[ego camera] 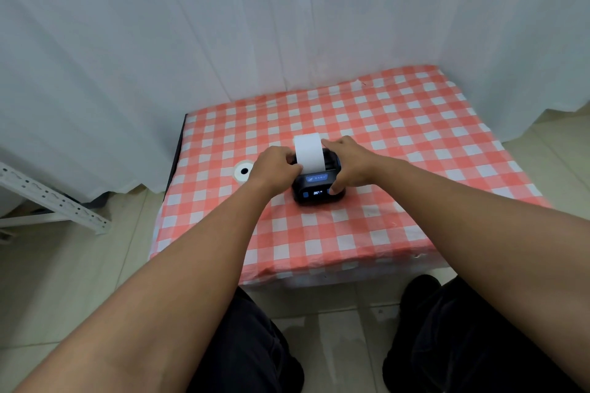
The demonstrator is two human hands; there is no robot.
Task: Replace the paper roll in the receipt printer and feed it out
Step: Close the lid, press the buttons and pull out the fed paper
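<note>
Hands brace a small dark printer (319, 183) near the middle of a checked tablecloth (399, 137). The left hand (276, 166) curls against the printer's left side at the paper's edge; whether it pinches the strip cannot be told. The right hand (346, 163) clasps the right side, thumb pressed near the front panel, probably steadying the body for feeding. A white paper strip (308, 151) rises from the top slot. Another roll (244, 171) lies just left, apart from the printer.
</note>
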